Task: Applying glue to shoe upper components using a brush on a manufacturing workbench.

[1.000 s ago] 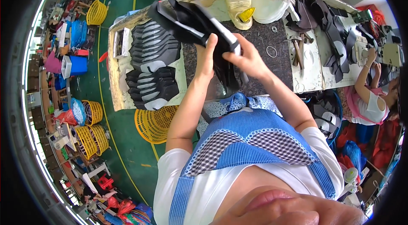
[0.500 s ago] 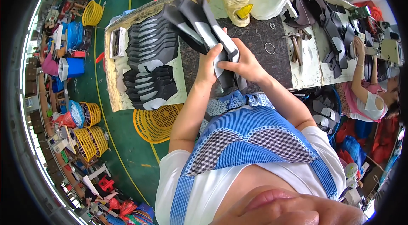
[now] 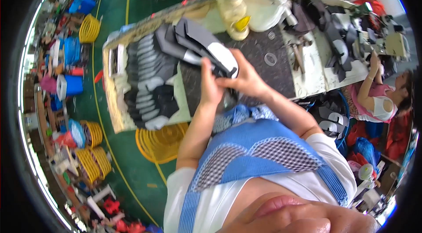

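Observation:
Both my hands hold a small bunch of dark grey shoe upper pieces [image 3: 195,35] with light grey and white patches, raised over a dark mat [image 3: 259,74] on the worktable. My left hand [image 3: 212,85] grips the near end from the left, thumb up along the pieces. From the right, my right hand [image 3: 247,79] closes on the same end. The pieces fan toward the far left, and motion blurs them a little. Beside them on the table lies an overlapping row of similar pieces [image 3: 147,59], with a darker stack [image 3: 154,103] nearer me.
A cream bottle [image 3: 234,11] with a pointed top stands behind the mat. Hammers [image 3: 299,59] and a pale ring [image 3: 270,59] lie to the right. A yellow basket [image 3: 160,143] sits below the table's near left side. Another person [image 3: 380,92] works at the far right.
The shoe upper pieces have tipped to the left and toward me, and their fan has drawn closer together. Both hands have moved slightly nearer me. The whole view has tilted somewhat.

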The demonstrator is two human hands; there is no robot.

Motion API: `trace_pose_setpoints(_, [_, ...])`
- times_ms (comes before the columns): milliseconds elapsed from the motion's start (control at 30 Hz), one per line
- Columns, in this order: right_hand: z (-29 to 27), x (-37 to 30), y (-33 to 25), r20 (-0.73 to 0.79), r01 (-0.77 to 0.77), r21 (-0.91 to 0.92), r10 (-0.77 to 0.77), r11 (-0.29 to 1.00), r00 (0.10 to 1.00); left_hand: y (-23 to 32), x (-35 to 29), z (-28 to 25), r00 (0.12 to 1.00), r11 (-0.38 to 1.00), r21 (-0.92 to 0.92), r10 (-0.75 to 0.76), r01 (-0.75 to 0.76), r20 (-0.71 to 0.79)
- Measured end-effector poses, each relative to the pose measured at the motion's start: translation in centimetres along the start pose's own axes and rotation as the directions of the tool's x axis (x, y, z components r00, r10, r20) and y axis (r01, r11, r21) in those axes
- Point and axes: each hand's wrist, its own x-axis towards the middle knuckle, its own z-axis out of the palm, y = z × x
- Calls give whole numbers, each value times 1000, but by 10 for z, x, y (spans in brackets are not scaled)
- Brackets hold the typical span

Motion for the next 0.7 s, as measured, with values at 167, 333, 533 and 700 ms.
trace_pose_setpoints(167, [-12,-1,-13,-24,-228,127,233,965,972,-6,3,-18,998,998,42,38,-36,-52])
trace_pose_setpoints(333, [-33,1,2,-85,-164,332,202,929,976,4,19,-42,921,973,76,232,-219,-312])
trace_pose_setpoints(533, [-26,1,-24,-29,-17,165,23,986,999,-8,10,-27,991,975,212,85,-60,-107])
trace_pose_setpoints(700, [-3,0,-12,18,23,-580,-16,814,1000,-18,-18,-34,997,997,48,-65,63,47])
